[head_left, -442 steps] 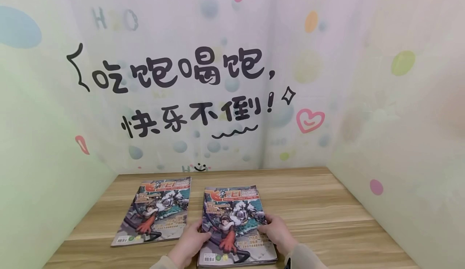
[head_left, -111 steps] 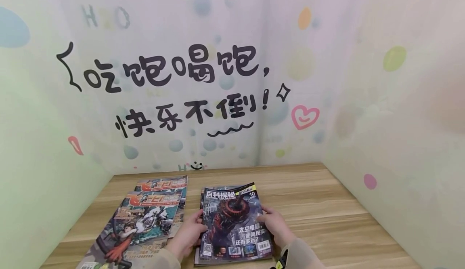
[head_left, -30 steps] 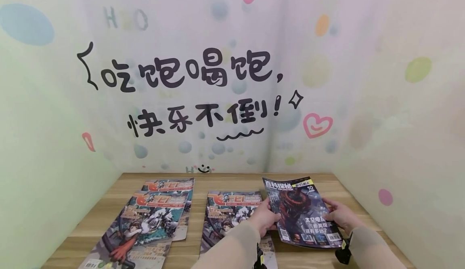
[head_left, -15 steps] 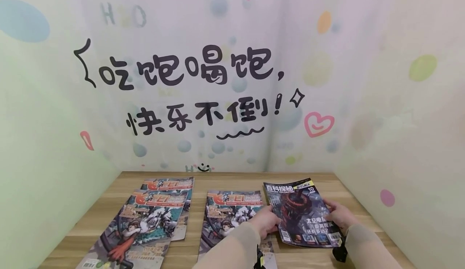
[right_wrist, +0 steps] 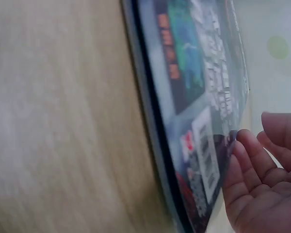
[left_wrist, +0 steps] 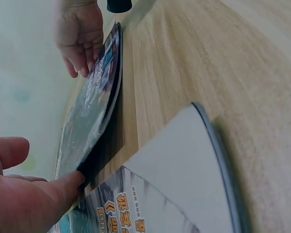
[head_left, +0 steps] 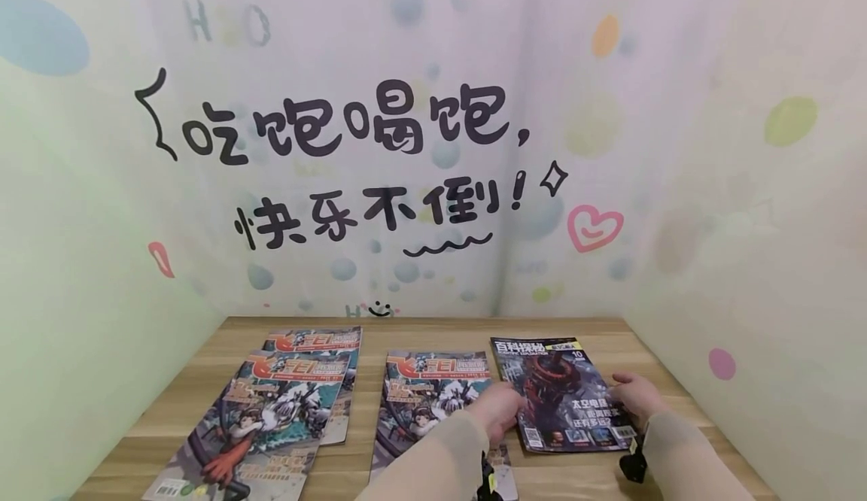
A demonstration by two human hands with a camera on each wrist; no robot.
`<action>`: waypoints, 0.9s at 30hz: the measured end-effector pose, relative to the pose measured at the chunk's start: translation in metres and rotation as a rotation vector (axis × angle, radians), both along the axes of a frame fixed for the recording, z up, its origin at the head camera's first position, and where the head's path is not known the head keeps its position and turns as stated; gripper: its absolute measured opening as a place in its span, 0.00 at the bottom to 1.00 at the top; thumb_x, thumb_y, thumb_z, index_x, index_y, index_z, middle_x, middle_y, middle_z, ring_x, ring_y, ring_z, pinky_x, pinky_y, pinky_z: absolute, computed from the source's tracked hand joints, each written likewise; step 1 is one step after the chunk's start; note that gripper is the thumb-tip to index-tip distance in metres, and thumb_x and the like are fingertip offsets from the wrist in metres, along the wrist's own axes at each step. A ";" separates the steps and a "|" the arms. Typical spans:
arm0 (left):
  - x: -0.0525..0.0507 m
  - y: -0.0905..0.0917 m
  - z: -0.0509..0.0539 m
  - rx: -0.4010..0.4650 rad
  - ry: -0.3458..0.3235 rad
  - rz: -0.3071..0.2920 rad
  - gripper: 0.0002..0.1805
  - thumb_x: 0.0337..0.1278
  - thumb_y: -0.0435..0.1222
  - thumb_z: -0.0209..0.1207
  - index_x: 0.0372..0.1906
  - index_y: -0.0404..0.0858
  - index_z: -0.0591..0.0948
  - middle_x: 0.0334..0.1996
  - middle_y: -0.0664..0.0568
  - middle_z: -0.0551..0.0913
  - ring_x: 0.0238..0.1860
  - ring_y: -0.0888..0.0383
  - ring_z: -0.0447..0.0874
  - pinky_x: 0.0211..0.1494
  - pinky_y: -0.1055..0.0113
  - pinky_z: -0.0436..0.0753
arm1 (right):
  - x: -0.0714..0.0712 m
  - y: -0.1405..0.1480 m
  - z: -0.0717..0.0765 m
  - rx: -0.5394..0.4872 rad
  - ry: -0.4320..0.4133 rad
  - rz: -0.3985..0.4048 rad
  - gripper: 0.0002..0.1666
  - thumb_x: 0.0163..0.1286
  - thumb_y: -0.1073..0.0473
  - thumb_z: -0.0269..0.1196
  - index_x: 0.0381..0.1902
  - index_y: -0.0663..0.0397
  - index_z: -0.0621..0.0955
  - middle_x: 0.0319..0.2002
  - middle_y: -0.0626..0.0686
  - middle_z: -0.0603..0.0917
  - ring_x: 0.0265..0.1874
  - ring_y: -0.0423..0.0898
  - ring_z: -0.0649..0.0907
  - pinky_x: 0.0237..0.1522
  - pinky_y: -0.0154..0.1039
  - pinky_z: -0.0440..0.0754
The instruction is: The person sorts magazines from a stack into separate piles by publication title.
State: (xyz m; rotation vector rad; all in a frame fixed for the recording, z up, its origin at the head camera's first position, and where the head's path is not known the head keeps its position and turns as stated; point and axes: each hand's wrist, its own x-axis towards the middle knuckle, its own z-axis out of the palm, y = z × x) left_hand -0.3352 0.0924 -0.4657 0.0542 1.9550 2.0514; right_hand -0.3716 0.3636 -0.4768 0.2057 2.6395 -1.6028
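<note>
A dark magazine with a red ring shape [head_left: 552,381] lies on the right part of the table, between both hands. My left hand [head_left: 497,409] is at its left edge, thumb raised and fingertips touching the edge, as the left wrist view shows [left_wrist: 34,194]. On the other side, my right hand [head_left: 638,397] has its thumb lifted off the cover; in the right wrist view its relaxed fingers [right_wrist: 252,165] touch the magazine's edge. Neither hand pinches it. Left of it lies a comic magazine [head_left: 423,403], partly hidden by my left forearm.
Two more comic magazines overlap at the table's left, the front one [head_left: 257,426] covering most of the rear one [head_left: 339,426]. Patterned walls [head_left: 379,275] with black lettering enclose the wooden table [head_left: 433,329] at the back and sides.
Since a second ago, the dark magazine has come down flatter onto the table. Both thumbs have come off its cover. Earlier, it lay over the middle comic magazine and was carried right.
</note>
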 end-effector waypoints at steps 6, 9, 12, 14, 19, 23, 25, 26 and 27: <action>0.001 -0.006 0.002 -0.059 0.042 -0.014 0.30 0.56 0.26 0.55 0.65 0.21 0.64 0.63 0.32 0.67 0.42 0.49 0.73 0.61 0.49 0.72 | 0.002 -0.005 0.002 -0.065 -0.036 -0.026 0.36 0.66 0.68 0.54 0.67 0.81 0.56 0.46 0.72 0.74 0.30 0.48 0.79 0.33 0.41 0.81; 0.001 -0.010 0.005 -0.079 0.056 -0.028 0.31 0.57 0.29 0.56 0.65 0.22 0.65 0.62 0.34 0.69 0.35 0.51 0.70 0.58 0.50 0.72 | 0.004 -0.009 0.005 0.012 -0.013 -0.029 0.35 0.67 0.66 0.54 0.66 0.80 0.58 0.45 0.72 0.75 0.32 0.50 0.79 0.33 0.41 0.80; 0.001 -0.016 0.007 -0.101 0.071 -0.042 0.30 0.59 0.30 0.56 0.66 0.24 0.66 0.63 0.32 0.68 0.53 0.41 0.74 0.62 0.45 0.70 | 0.005 -0.018 0.010 0.154 0.052 -0.030 0.32 0.66 0.62 0.55 0.63 0.80 0.64 0.49 0.75 0.74 0.38 0.57 0.79 0.39 0.44 0.79; 0.000 -0.021 0.008 -0.108 0.080 -0.053 0.30 0.60 0.31 0.56 0.66 0.24 0.66 0.63 0.31 0.69 0.57 0.38 0.73 0.62 0.45 0.71 | 0.007 -0.027 0.015 0.209 0.100 -0.015 0.30 0.67 0.62 0.55 0.61 0.80 0.67 0.53 0.77 0.73 0.45 0.64 0.78 0.46 0.50 0.78; -0.002 -0.040 0.008 -0.069 0.078 -0.088 0.31 0.62 0.31 0.55 0.68 0.24 0.63 0.64 0.30 0.67 0.62 0.37 0.69 0.64 0.47 0.70 | 0.009 -0.060 0.022 0.174 0.144 0.022 0.27 0.70 0.63 0.54 0.60 0.80 0.68 0.57 0.77 0.71 0.54 0.70 0.73 0.54 0.60 0.74; -0.003 -0.058 0.011 -0.053 0.058 -0.105 0.32 0.64 0.32 0.54 0.70 0.27 0.60 0.63 0.32 0.69 0.61 0.36 0.70 0.64 0.44 0.68 | 0.012 -0.087 0.022 0.138 0.137 0.030 0.26 0.70 0.63 0.54 0.60 0.78 0.69 0.57 0.75 0.72 0.55 0.69 0.73 0.55 0.60 0.73; -0.003 -0.067 0.013 -0.062 0.053 -0.098 0.33 0.65 0.34 0.55 0.71 0.29 0.59 0.61 0.34 0.71 0.60 0.36 0.71 0.64 0.41 0.66 | 0.013 -0.099 0.020 0.138 0.133 0.028 0.25 0.70 0.62 0.56 0.59 0.76 0.71 0.57 0.73 0.74 0.55 0.68 0.74 0.56 0.59 0.73; -0.002 -0.071 0.014 -0.060 0.054 -0.093 0.34 0.64 0.35 0.55 0.71 0.29 0.59 0.61 0.34 0.71 0.60 0.36 0.71 0.63 0.41 0.66 | 0.013 -0.104 0.019 0.138 0.129 0.031 0.25 0.70 0.62 0.56 0.59 0.76 0.72 0.57 0.73 0.74 0.56 0.68 0.74 0.56 0.60 0.73; -0.002 -0.076 0.014 -0.063 0.055 -0.084 0.35 0.64 0.35 0.56 0.72 0.29 0.58 0.61 0.35 0.72 0.59 0.36 0.71 0.63 0.40 0.67 | 0.014 -0.110 0.017 0.136 0.128 0.031 0.24 0.70 0.62 0.56 0.58 0.75 0.72 0.56 0.72 0.74 0.55 0.67 0.74 0.56 0.60 0.73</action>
